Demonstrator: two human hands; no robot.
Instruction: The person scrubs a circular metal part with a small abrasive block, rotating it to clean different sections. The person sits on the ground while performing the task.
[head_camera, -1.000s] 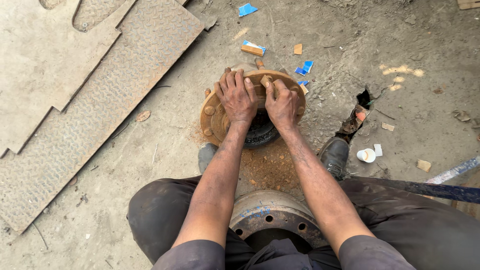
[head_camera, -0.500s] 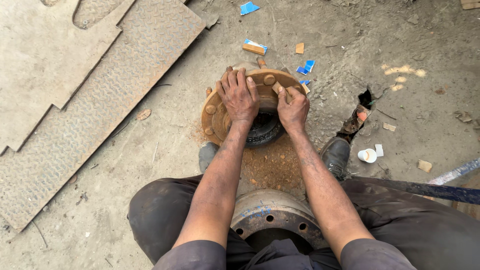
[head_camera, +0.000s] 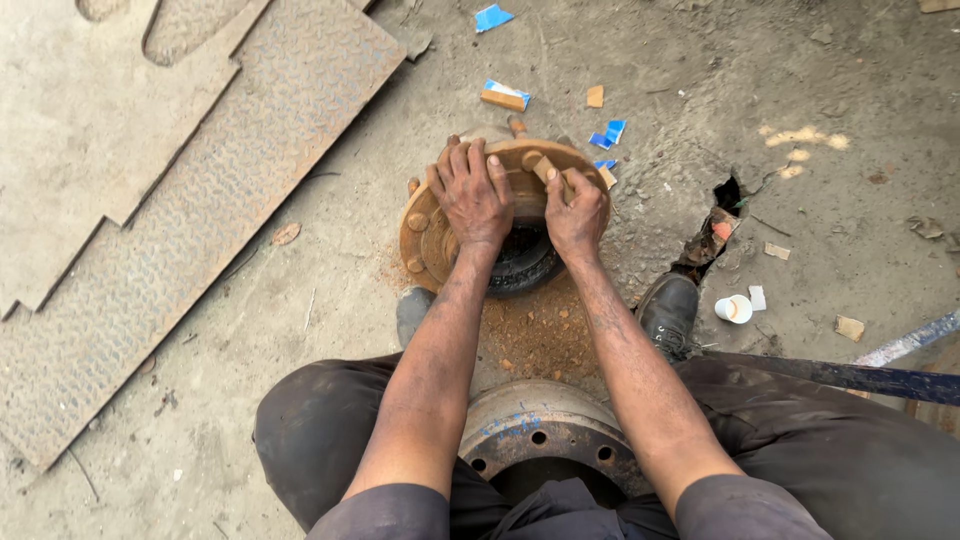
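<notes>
Both hands are on the rusty wheel hub (head_camera: 440, 235), which lies flat on the dirt floor (head_camera: 300, 330) just beyond the person's knees. Spread flat, the left hand (head_camera: 470, 195) presses palm-down over the hub's upper face, fingers reaching toward the far rim; it closes on nothing. Curled tight, the right hand (head_camera: 575, 215) is wrapped around a rusty stud (head_camera: 540, 168) that stands up from the hub's far right edge and leans away toward the far left. That stud's long axis runs from the fist outward and slightly left, so it lies on the far side of the grip, and the right hand is plainly the nearer one to it. Other studs (head_camera: 417, 222) dot the hub's left rim. Its dark greasy centre bore (head_camera: 525, 262) opens on the near side; what it holds cannot be made out. Nearer still, between the thighs, sits a brake drum (head_camera: 540, 430), open mouth toward the person. Checker plates (head_camera: 150, 200) lie at the left, a small white cup (head_camera: 733, 308) and a black shoe (head_camera: 668, 312) at the right.
</notes>
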